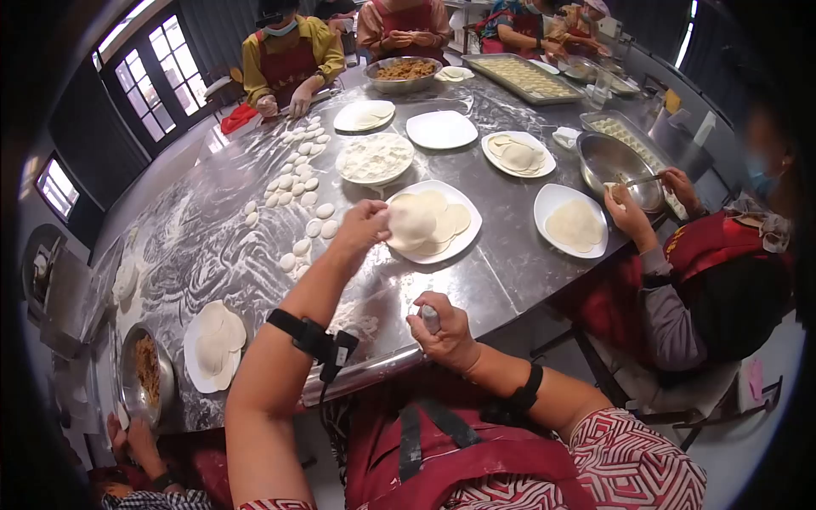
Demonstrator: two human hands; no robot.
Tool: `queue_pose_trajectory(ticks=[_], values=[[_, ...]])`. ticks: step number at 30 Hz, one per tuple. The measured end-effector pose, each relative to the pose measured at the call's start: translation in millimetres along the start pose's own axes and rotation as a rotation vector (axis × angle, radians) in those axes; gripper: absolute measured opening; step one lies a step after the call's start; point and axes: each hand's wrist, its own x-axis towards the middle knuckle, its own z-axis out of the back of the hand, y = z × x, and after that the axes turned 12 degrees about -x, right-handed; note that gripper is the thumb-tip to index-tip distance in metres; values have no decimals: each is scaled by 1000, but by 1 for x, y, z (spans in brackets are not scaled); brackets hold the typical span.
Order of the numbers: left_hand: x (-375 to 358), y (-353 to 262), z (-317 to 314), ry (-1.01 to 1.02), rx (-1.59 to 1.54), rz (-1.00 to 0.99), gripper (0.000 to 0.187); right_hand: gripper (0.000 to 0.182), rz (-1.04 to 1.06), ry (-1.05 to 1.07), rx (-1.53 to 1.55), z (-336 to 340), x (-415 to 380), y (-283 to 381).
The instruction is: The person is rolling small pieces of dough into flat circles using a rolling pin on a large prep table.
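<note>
My left hand (360, 231) pinches the edge of a round dough wrapper (410, 223) over a white square plate (467, 240). Several flat wrappers (450, 223) lie fanned out on that plate. Closer to my body, my right hand (448, 333) is closed around a short rolling pin (431, 318), whose pale rounded end sticks out of the fist; the rest of it is hidden. Beyond my left hand stands a bowl of white flour (375, 158). Small dough discs (297, 180) lie scattered on the floured steel table (200, 246) to the left.
White plates with wrappers stand at left (197, 361) and right (586, 246). A bare white plate (442, 130) is further back. Filling bowls (404, 75) and a dumpling tray (520, 78) sit at the far side. Co-workers surround the table; one at right holds a spoon over a metal bowl (608, 157).
</note>
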Motion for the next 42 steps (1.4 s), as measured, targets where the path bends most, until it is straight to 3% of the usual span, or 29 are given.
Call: queue_pose_trajectory(ticks=[1,3,5,7,10,14,17,20,21,22,23,24,25,27,30,34,38,41,42], values=[[-3,-12,-1,-80,190,-32,29,36,7,-3,5,2,1,1],[9,7,51,-159,969,-209,35,36,18,-14,26,3,2,7],[-25,8,73,-227,1409,-199,38,35,30,-15,10,2,0,4],[-64,7,73,-313,1583,35,37,35,43,-32,7,0,1,3],[-100,22,87,-239,1697,-30,31,36,7,-28,27,-3,2,1],[-102,7,87,-187,1618,-75,22,36,-24,5,-28,-5,3,-3],[-87,6,105,-186,1540,-141,17,36,63,-82,-92,-7,6,-3],[-86,3,102,-52,1353,-165,17,33,-79,-13,-30,-2,-1,3],[-97,-2,83,-35,1009,36,16,33,-131,8,-8,-1,-1,8],[-110,-4,67,12,650,180,14,33,-52,-33,-65,0,-1,9],[-123,-8,53,36,568,286,14,32,31,-78,-120,-1,-1,9],[-128,5,55,23,570,290,15,33,8,-54,-121,-1,-1,9],[-133,17,57,13,573,289,15,33,132,-80,-218,-4,2,2],[-140,27,61,-43,660,202,17,33,-64,-19,-91,-12,10,-5],[-142,24,51,-61,804,109,18,31,93,-123,-152,-40,41,-26],[-132,21,49,20,937,59,21,28,2,-41,-171,-58,61,-28],[-145,17,45,30,943,92,18,32,-44,-50,-205,-32,30,-18],[-160,29,44,-211,402,327,15,29,-17,-70,-121,-18,9,-10],[-164,28,40,-208,430,325,18,29,-21,-65,-124,-18,11,-7]])
